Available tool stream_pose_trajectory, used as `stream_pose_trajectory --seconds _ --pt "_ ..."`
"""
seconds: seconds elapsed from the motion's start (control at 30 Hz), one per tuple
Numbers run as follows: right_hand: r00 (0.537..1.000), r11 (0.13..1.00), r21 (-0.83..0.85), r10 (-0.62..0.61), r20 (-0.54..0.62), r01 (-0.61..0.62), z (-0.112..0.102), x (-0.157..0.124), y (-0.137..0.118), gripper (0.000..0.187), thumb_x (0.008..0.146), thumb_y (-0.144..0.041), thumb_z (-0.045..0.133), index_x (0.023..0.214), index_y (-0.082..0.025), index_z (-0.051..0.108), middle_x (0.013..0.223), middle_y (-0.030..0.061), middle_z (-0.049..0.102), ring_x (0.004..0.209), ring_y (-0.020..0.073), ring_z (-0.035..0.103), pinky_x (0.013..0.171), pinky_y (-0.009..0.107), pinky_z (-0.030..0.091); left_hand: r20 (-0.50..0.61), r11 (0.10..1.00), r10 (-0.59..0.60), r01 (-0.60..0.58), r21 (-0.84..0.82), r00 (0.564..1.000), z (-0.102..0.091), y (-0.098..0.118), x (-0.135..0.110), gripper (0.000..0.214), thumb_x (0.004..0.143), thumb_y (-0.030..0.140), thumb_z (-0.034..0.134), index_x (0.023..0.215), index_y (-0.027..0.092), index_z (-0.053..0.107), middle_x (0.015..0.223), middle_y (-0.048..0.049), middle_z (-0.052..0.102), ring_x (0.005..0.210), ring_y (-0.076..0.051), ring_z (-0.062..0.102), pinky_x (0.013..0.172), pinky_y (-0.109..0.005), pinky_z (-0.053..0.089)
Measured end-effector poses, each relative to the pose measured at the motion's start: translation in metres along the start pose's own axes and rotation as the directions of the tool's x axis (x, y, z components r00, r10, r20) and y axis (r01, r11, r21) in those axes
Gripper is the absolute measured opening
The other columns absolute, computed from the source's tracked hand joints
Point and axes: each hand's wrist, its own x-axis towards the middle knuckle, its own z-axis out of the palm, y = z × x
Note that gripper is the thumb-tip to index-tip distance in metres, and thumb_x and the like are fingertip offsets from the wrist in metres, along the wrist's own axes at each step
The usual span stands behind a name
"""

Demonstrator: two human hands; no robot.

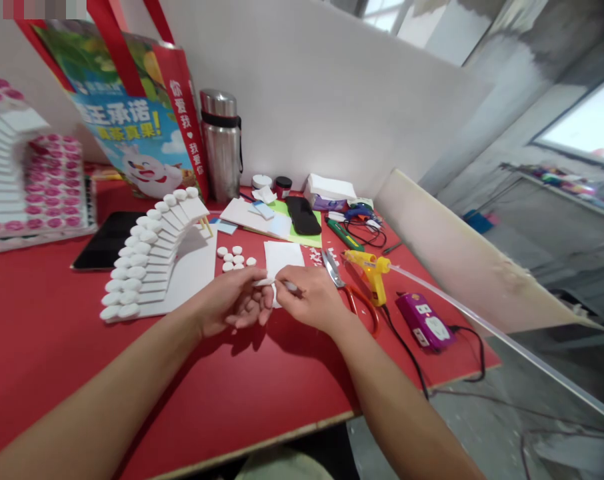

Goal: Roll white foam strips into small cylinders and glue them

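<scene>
Near the middle of the table, my left hand (235, 300) pinches a small white piece (264, 283) between thumb and forefinger, its other fingers loosely curled. Close against it, my right hand (315, 299) is closed around a slim, pale pen-like tool (291, 287), whose exact kind I cannot make out; its tip end meets the white piece. Just behind my hands lie a white paper sheet (283, 253) and several white round discs (236, 259). To the left stands a curved white stair model (155, 279) with white discs along its edge.
Orange-handled scissors (362, 310), a yellow glue gun (372, 267) with a long glue stick and a purple power socket (425, 321) lie right. A phone (303, 215), steel flask (222, 147) and printed bag (147, 127) are behind. A black tablet (99, 243) lies left.
</scene>
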Motion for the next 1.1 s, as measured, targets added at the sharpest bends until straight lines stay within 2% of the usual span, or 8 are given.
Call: stream_pose_trajectory --seconds 0.2,0.33,0.47,0.6,0.73,0.83,0.93,1.1 --pt "0.993 0.983 -0.14 -0.109 0.052 0.116 0.002 -0.002 0.003 0.017 0.098 -0.024 0.05 0.086 -0.021 0.062 0.078 0.0039 0.072 0.069 0.0164 0.063 0.066 0.028 0.039 0.058 0.974 -0.016 0.029 -0.223 0.998 -0.008 -0.005 0.002 0.033 0.095 0.031 0.046 0.068 0.015 0.055 0.053 -0.0031 0.057 0.029 -0.006 0.035 0.031 -0.017 0.012" --pt "1.0 1.0 -0.029 0.01 0.024 -0.009 0.002 -0.002 0.002 0.016 0.101 -0.03 0.052 0.101 -0.02 0.064 0.074 0.0007 0.07 0.054 0.0129 0.054 0.059 0.027 0.036 0.051 0.973 0.082 -0.069 -0.221 0.995 -0.008 -0.006 0.001 0.027 0.096 0.031 0.052 0.074 0.016 0.056 0.056 0.0 0.054 0.035 -0.006 0.035 0.034 -0.017 0.017" --pt "0.988 0.984 0.089 0.152 0.009 -0.152 0.001 -0.002 0.001 0.016 0.097 -0.035 0.059 0.091 -0.021 0.062 0.07 -0.0007 0.068 0.051 0.0111 0.05 0.055 0.025 0.035 0.013 0.981 0.158 -0.155 -0.113 0.987 -0.006 -0.007 0.001 0.028 0.098 0.035 0.054 0.077 0.016 0.056 0.06 0.0016 0.051 0.041 -0.006 0.034 0.039 -0.019 0.021" --pt "0.945 0.906 0.269 0.317 0.077 -0.326 0.002 0.0 -0.003 0.015 0.092 -0.031 0.062 0.08 -0.022 0.059 0.067 -0.0009 0.07 0.05 0.0106 0.056 0.052 0.023 0.04 -0.099 0.944 0.279 -0.255 0.208 0.955 -0.001 -0.01 0.002 0.033 0.1 0.042 0.053 0.077 0.018 0.053 0.061 0.0037 0.049 0.046 -0.008 0.038 0.045 -0.023 0.027" --pt "0.864 0.702 0.529 0.483 0.139 -0.477 0.007 0.004 -0.008 0.015 0.086 -0.027 0.062 0.074 -0.023 0.054 0.061 -0.0035 0.069 0.042 0.0108 0.058 0.045 0.022 0.043 -0.159 0.637 0.563 -0.303 0.709 0.811 0.006 -0.012 0.002 0.033 0.103 0.04 0.046 0.076 0.021 0.049 0.068 0.0019 0.053 0.063 -0.015 0.049 0.06 -0.028 0.035" --pt "0.822 0.554 0.655 0.536 0.191 -0.513 0.011 0.007 -0.011 0.016 0.083 -0.03 0.064 0.074 -0.023 0.052 0.059 -0.0039 0.069 0.04 0.0125 0.061 0.042 0.022 0.045 -0.13 0.359 0.678 -0.172 0.917 0.724 0.012 -0.012 0.001 0.029 0.104 0.031 0.04 0.078 0.021 0.049 0.076 -0.0013 0.06 0.07 -0.018 0.055 0.065 -0.031 0.036" --pt "0.796 0.497 0.682 0.566 0.215 -0.537 0.014 0.008 -0.011 0.019 0.083 -0.033 0.066 0.075 -0.023 0.053 0.057 -0.0037 0.068 0.041 0.0136 0.061 0.042 0.023 0.046 -0.106 0.16 0.689 -0.008 0.987 0.717 0.015 -0.012 0.0 0.026 0.103 0.026 0.039 0.082 0.021 0.053 0.081 -0.006 0.066 0.072 -0.021 0.061 0.064 -0.032 0.036" --pt "0.806 0.581 0.633 0.58 0.118 -0.511 0.022 0.007 -0.008 0.022 0.084 -0.04 0.068 0.076 -0.021 0.059 0.055 -0.0028 0.064 0.047 0.016 0.064 0.043 0.024 0.044 -0.111 -0.006 0.658 0.153 0.988 0.745 0.019 -0.011 0.0 0.023 0.102 0.02 0.04 0.093 0.016 0.061 0.089 -0.0139 0.072 0.079 -0.028 0.07 0.065 -0.035 0.042"
